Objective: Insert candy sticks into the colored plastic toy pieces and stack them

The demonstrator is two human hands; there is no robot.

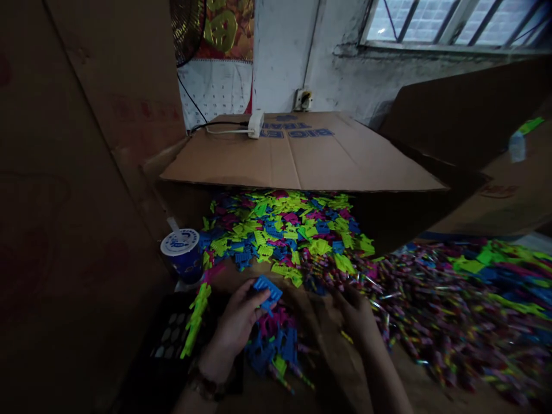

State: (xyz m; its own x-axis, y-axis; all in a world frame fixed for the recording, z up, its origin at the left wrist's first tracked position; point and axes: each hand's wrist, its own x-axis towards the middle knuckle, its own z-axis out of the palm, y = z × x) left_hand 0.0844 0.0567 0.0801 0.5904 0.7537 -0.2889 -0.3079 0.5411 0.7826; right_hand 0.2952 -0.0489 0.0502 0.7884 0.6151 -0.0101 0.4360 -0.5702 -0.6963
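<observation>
Blue plastic piece (268, 293), one: comb-like, raised above the worktop (336, 376), in the person's left hand (241, 313). Left fingers (257, 299): closed, thumb over the piece's near edge. Bracelet (204, 384) on the same wrist.

Right hand (356, 313): at the near left edge of a spread of thin, shiny sticks (431, 310); fingers dark and blurred, so their opening and any hold cannot be told.

Small heap (276, 342): blue, pink and yellow-green pieces, a few striped sticks at its near side; just below the left hand.

Large pile (280, 230): similar pieces, same colours, spilling from under a printed cardboard flap (241, 161).

Row of yellow-green pieces (196, 319): left of the left hand, over a dark perforated tray (150, 316).

Blue cup (183, 264): white lid, straw, upright.

White power strip (256, 124): on the flap, cord attached.

Wall calendar (215, 86): behind, partly covered by a fan (187, 29).
</observation>
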